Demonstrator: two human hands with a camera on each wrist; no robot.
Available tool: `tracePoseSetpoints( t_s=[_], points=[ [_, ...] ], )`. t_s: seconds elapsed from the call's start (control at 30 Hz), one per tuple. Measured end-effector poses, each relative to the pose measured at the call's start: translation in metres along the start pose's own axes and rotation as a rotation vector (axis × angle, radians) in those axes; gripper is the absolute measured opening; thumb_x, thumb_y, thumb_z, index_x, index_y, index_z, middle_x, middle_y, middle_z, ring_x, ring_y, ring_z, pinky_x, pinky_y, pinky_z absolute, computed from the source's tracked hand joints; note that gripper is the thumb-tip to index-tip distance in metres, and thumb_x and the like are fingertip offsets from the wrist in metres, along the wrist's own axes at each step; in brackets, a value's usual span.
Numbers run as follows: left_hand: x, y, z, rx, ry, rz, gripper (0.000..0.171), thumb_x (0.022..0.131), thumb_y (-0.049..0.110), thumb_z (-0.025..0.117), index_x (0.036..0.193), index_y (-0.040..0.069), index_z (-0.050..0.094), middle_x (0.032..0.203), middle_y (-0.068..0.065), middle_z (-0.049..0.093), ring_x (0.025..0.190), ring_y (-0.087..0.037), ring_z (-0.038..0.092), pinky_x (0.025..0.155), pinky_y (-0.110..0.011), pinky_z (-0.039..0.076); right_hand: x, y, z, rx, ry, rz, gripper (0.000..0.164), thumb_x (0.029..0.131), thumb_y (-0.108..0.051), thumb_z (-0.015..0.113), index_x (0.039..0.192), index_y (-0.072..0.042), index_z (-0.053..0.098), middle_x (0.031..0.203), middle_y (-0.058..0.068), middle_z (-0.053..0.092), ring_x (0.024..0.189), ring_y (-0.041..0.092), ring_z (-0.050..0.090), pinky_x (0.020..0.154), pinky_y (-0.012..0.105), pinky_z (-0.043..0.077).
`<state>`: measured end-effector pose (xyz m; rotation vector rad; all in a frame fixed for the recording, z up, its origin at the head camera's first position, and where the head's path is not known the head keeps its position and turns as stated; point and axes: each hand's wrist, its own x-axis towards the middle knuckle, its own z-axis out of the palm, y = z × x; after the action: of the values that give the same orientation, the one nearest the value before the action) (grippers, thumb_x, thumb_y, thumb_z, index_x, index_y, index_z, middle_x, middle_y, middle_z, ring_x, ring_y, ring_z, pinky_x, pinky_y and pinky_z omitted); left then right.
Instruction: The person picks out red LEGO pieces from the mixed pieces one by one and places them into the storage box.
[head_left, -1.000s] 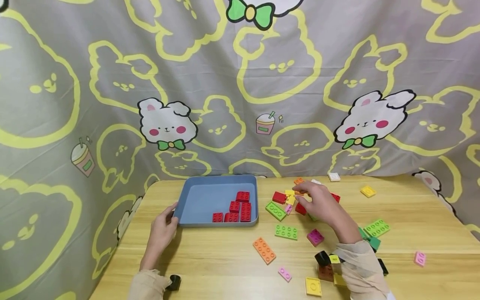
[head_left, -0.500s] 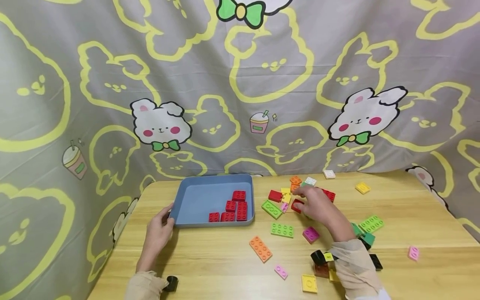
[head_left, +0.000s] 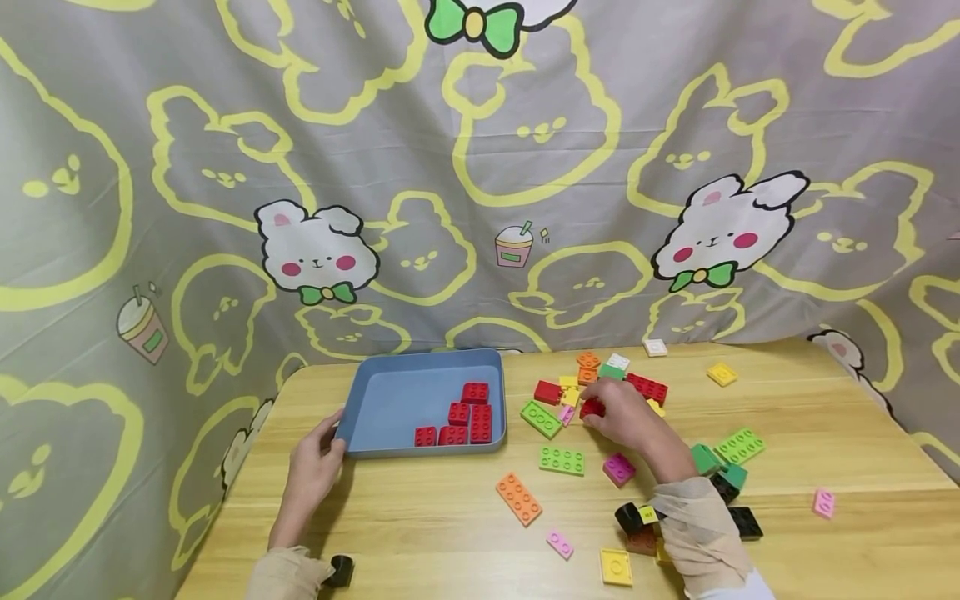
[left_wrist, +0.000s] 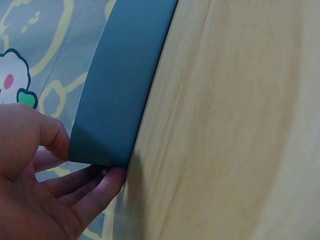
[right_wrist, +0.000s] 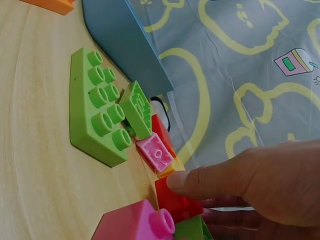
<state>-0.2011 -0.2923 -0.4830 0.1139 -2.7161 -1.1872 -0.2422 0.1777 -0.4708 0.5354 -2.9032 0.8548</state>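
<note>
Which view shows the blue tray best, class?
The head view, because it shows nearly all of the blue tray, with red bricks inside. The left wrist view shows only outer wall, with the left hand holding a corner; the right wrist view shows just part of the outer wall.

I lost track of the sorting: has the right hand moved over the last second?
Yes. Against the purple block, the right hand has shifted nearer the person, its thumb now on a red block.
</note>
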Motion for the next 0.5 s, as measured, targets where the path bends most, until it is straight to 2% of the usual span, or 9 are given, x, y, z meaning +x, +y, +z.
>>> tracePoseSetpoints(
  t_s=[0.5],
  points=[
    [0.0002, -0.0004, 0.0005, -0.003, -0.003, 0.008, 0.052, 0.099, -0.001, 0.047, 0.151, -0.003, 0.048, 0.135, -0.036, 0.058, 0.120, -0.046, 0.060, 0.099, -0.053, 0.050, 0.0040, 0.0017, 0.0062, -0.050, -0.005, -0.013, 0.023, 0.084, 0.002, 0.079, 0.106, 0.007, 0.074, 0.109, 0.022, 0.070, 0.103, 0.036, 0.065, 0.088, 0.049, 0.056]
  ],
)
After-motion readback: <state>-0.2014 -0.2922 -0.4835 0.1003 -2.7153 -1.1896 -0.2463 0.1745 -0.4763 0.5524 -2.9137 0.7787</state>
